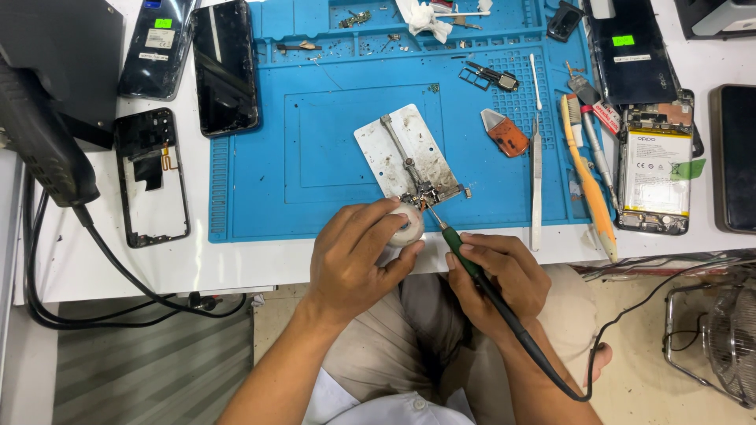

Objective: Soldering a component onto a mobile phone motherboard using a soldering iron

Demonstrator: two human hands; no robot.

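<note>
Right hand (pixel 496 271) grips soldering iron (pixel 472 271), tip at small part clamped in metal jig (pixel 405 153) on blue mat (pixel 315 157). Left hand (pixel 358 256) closed around white solder spool (pixel 408 224). Soldering underway; next needs steady tip.

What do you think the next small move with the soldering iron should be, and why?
Probably ease the soldering iron tip a touch further onto the small part clamped in the holder: the right hand already aims it there, and the left hand steadies a round white thing beside it.

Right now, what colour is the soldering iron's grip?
Green, turning black toward the cord; the soldering iron shows in the head view.
</note>
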